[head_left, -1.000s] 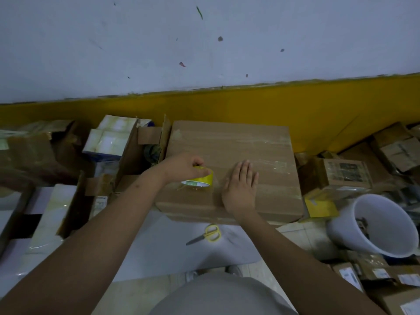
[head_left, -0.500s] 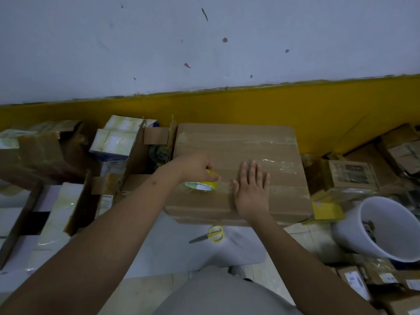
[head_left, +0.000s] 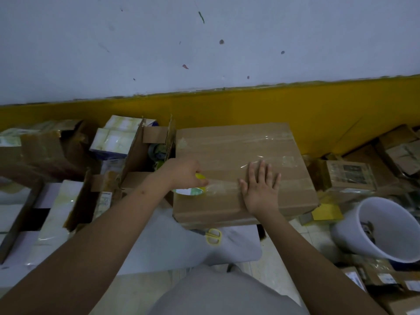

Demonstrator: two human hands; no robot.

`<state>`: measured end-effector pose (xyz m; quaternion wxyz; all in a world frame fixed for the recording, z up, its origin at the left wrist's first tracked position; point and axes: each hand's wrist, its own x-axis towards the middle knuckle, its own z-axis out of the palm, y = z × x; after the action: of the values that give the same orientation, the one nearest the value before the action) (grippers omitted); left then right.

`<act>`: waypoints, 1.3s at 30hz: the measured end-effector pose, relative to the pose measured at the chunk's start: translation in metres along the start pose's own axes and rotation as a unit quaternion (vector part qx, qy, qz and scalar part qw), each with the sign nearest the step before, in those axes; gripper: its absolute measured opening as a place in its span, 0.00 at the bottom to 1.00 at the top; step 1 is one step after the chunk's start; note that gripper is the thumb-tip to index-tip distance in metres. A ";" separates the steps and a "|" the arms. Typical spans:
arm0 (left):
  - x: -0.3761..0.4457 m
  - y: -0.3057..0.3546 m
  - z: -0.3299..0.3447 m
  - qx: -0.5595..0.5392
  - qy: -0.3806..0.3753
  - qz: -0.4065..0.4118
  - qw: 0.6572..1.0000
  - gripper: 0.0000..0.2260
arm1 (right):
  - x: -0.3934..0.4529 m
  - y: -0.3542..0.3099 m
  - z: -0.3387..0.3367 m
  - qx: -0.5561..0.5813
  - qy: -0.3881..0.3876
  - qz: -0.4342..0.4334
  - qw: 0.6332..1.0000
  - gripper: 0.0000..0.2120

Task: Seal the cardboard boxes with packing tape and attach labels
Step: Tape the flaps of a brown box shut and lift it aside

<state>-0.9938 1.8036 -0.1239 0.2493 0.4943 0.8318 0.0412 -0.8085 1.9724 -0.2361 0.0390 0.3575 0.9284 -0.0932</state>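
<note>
A large closed cardboard box lies in front of me with clear tape strips across its top. My left hand grips a yellow-cored roll of clear tape at the box's left edge. A stretch of tape runs from the roll to my right hand, which lies flat on the box top with fingers spread, pressing the tape down.
Yellow-handled scissors lie on a grey surface just below the box. An open carton stands left of it, more boxes beyond. At the right are a white bucket, a yellow packet and several small parcels.
My left hand has pulled the tape roll leftward to the box's left edge, drawing out a longer strip. My right hand stays flat on the box top.
</note>
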 end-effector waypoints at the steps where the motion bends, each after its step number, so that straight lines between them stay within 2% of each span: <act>1: -0.004 -0.004 0.001 -0.012 -0.005 0.001 1.000 0.24 | 0.000 -0.002 0.000 0.000 0.002 -0.001 1.000 0.33; 4: -0.014 -0.011 0.004 -0.037 -0.010 -0.013 0.999 0.20 | -0.002 -0.004 0.002 -0.001 0.009 -0.002 1.000 0.37; 10: -0.039 -0.041 0.005 0.019 0.018 -0.078 0.997 0.22 | -0.004 -0.004 -0.001 -0.005 0.010 -0.007 1.000 0.32; 14: -0.041 -0.032 0.010 0.077 0.046 -0.098 0.991 0.23 | -0.005 -0.007 -0.002 0.001 0.009 -0.002 1.000 0.31; 17: -0.037 -0.029 0.010 0.104 0.037 -0.116 0.987 0.22 | -0.007 -0.027 -0.006 0.018 -0.007 0.000 1.000 0.29; 20: -0.035 -0.030 0.010 0.110 0.032 -0.124 0.986 0.21 | -0.020 -0.069 0.001 0.031 -0.006 -0.120 0.992 0.31; 22: -0.036 -0.028 0.011 0.123 0.031 -0.123 0.984 0.20 | -0.032 -0.097 0.008 0.042 -0.014 -0.210 0.977 0.38; 25: -0.036 -0.026 0.011 0.163 0.022 -0.121 0.979 0.18 | -0.042 -0.117 0.019 0.002 -0.021 -0.275 0.961 0.49; 30: -0.037 -0.027 0.001 0.150 0.005 -0.089 0.985 0.20 | -0.039 -0.116 0.027 -0.077 -0.029 -0.302 0.950 0.60; 35: -0.036 -0.046 0.004 0.063 0.015 -0.042 0.997 0.22 | -0.038 -0.114 0.019 -0.117 -0.049 -0.310 0.942 0.58; 39: -0.032 -0.040 0.005 0.039 0.023 -0.028 0.999 0.23 | -0.036 -0.096 0.007 -0.123 -0.056 -0.319 0.938 0.57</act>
<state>-1.0109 1.7556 -0.1285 0.2113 0.4794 0.8517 0.0136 -0.8460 1.8771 -0.2242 0.1029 0.0288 0.9943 -0.0063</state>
